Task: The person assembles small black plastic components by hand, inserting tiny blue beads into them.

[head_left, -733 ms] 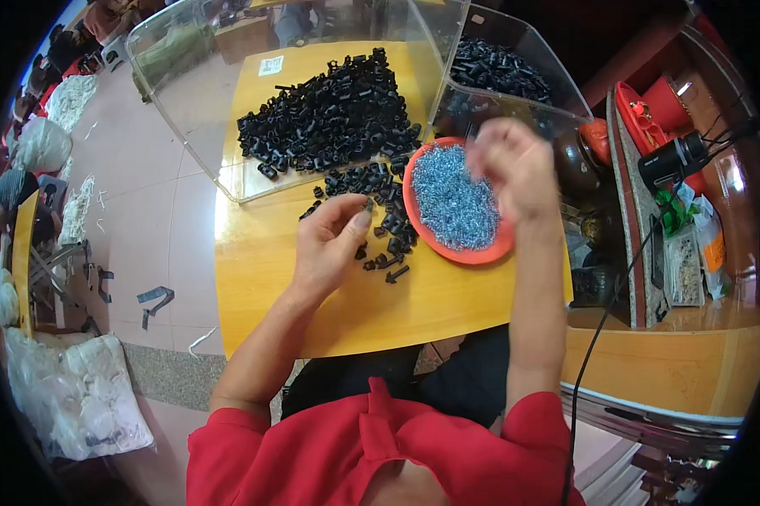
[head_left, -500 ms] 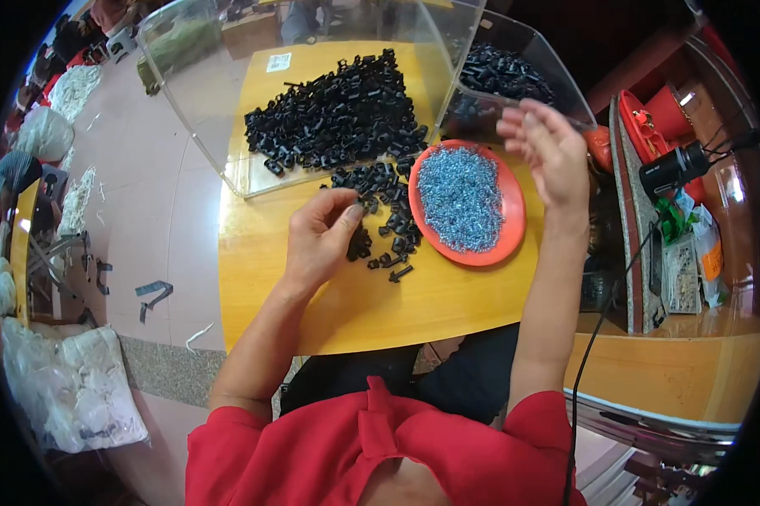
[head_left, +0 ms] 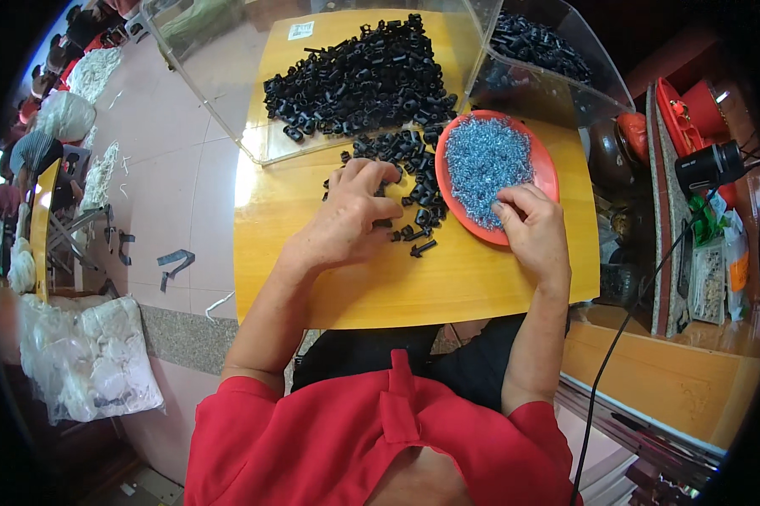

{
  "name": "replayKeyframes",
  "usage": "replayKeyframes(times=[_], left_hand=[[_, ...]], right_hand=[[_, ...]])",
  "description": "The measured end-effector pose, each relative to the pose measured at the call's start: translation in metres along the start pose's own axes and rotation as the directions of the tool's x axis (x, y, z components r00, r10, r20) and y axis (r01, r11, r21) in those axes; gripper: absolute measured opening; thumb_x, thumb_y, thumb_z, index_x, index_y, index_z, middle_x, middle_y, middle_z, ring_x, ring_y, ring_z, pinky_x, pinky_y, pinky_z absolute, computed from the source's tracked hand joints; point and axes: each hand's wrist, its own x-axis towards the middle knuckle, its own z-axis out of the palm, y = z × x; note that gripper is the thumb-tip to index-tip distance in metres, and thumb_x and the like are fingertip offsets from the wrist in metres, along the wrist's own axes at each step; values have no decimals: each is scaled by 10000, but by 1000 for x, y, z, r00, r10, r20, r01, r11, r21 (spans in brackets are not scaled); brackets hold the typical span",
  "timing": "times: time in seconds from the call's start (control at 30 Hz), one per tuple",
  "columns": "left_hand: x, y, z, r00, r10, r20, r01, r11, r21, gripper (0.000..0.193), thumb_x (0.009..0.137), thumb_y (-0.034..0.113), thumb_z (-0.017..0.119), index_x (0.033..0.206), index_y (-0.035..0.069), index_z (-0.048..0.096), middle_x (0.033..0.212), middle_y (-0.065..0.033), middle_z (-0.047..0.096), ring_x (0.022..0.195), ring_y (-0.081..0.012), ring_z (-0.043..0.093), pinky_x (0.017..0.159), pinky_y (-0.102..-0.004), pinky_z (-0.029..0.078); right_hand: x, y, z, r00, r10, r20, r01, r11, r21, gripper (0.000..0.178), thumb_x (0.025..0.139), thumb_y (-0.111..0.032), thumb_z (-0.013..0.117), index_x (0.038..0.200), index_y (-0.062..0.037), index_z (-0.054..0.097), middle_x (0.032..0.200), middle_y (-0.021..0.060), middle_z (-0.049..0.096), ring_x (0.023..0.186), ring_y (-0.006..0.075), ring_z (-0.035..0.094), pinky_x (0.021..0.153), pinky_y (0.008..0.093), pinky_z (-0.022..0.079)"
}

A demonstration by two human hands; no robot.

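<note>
My left hand (head_left: 350,207) reaches over loose black plastic parts (head_left: 409,156) on the yellow table, thumb and fingers apart, the fingertips down among the pieces. My right hand (head_left: 531,232) is at the near right rim of an oval red plate (head_left: 550,173). Its thumb and forefinger are pinched together over the heap of small bluish metal pieces, which look like screws (head_left: 485,160). Whatever lies in that pinch is too small to make out. A larger pile of black plastic parts (head_left: 363,84) sits beyond, inside the tipped clear bin.
The clear plastic bin (head_left: 203,97) borders the table's far side. Another clear bin (head_left: 607,88) with dark parts stands at the far right. A shelf on the right carries a black cylindrical device (head_left: 708,166) with a cable. Bagged white material (head_left: 93,363) lies on the left floor.
My right hand has come down from the far right of the plate to its near rim, fingers now pinched. My left hand has gone from a pinch to spread fingers over the black parts.
</note>
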Motion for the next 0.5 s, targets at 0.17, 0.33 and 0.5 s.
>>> replayKeyframes(times=[0.17,0.33,0.5], left_hand=[[4,6,22,997,44,-68,-40,997,64,198,596,54,710,789,51,665,1117,-131,523,1085,-323,451,897,-448,339],[12,13,41,987,10,-160,12,991,137,148,611,95,721,716,11,660,1016,-97,549,1015,-288,467,829,-428,335],[15,17,42,990,-68,-124,88,982,169,142,609,106,719,673,-1,653,930,-73,541,942,-268,467,791,-413,324]], right_hand=[[-1,-2,1,998,-60,10,61,993,-105,112,759,-40,638,846,30,628,817,180,608,763,336,591,684,386,465],[1,-6,4,986,-164,-12,159,973,-170,120,751,-11,636,859,39,623,795,167,597,721,307,589,651,363,458],[1,-8,5,989,-146,17,146,971,-191,135,754,-35,626,881,7,627,837,167,599,820,338,568,736,406,456]])
